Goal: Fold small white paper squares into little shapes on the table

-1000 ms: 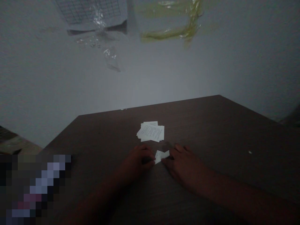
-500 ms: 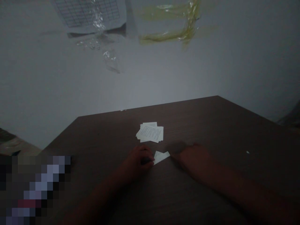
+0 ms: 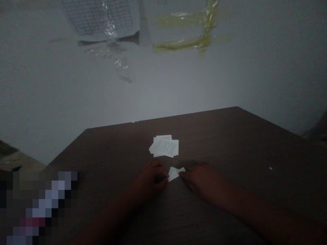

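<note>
Between my hands on the brown table lies a small piece of folded white paper (image 3: 173, 174) with printed text, its top edge forming two peaks. My left hand (image 3: 152, 175) is curled at the paper's left corner, with thumb and fingertips closed on it. My right hand (image 3: 201, 178) rests at the opposite corner, its fingers pressed together and the fingertips on the paper. Just beyond the hands sits a loose stack of printed paper slips (image 3: 165, 147), fanned unevenly.
The brown table (image 3: 217, 136) meets a pale wall (image 3: 178, 88) at its far edge. A small white scrap (image 3: 271, 168) lies to the right. A gridded sheet (image 3: 102, 17) and yellow tape (image 3: 178, 44) are stuck on the wall. The lower left is pixelated.
My right hand has moved slightly left, and its fingertips now cover the paper's right end. The left hand stays at the left corner. The view has shifted slightly.
</note>
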Action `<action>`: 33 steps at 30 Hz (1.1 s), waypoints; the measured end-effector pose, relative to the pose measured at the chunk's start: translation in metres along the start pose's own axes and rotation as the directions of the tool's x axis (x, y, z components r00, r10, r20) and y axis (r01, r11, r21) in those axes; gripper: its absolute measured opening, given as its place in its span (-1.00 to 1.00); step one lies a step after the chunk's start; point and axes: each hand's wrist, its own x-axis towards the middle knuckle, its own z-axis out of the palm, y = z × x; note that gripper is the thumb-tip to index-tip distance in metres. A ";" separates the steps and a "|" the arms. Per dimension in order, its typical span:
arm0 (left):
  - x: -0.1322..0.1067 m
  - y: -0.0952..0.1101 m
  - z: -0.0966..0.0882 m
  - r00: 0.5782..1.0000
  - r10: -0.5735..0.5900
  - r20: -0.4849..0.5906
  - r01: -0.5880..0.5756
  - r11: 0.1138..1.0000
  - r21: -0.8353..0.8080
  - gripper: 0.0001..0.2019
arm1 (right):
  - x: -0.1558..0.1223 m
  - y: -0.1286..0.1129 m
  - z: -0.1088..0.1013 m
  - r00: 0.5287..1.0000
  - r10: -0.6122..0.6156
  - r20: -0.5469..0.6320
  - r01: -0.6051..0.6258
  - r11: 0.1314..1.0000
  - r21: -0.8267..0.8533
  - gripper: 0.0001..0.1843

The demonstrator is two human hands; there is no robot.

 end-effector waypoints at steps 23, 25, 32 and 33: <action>-0.013 0.033 0.012 0.945 0.272 0.180 -0.310 0.922 0.232 -0.82 | 0.014 0.012 0.032 0.967 0.021 -0.253 0.006 0.995 0.104 -0.81; -0.015 0.033 0.010 0.931 0.298 0.213 -0.339 0.921 0.194 -0.81 | 0.015 0.012 0.031 0.971 0.064 -0.232 -0.030 0.989 0.145 -0.82; -0.019 0.036 0.004 0.929 0.275 0.249 -0.313 0.942 0.125 -0.74 | 0.012 0.009 0.031 0.973 0.088 -0.214 -0.024 0.958 0.284 -0.90; -0.019 0.038 0.004 0.930 0.266 0.254 -0.304 0.945 0.120 -0.72 | 0.012 0.009 0.032 0.971 0.095 -0.219 -0.027 0.955 0.296 -0.89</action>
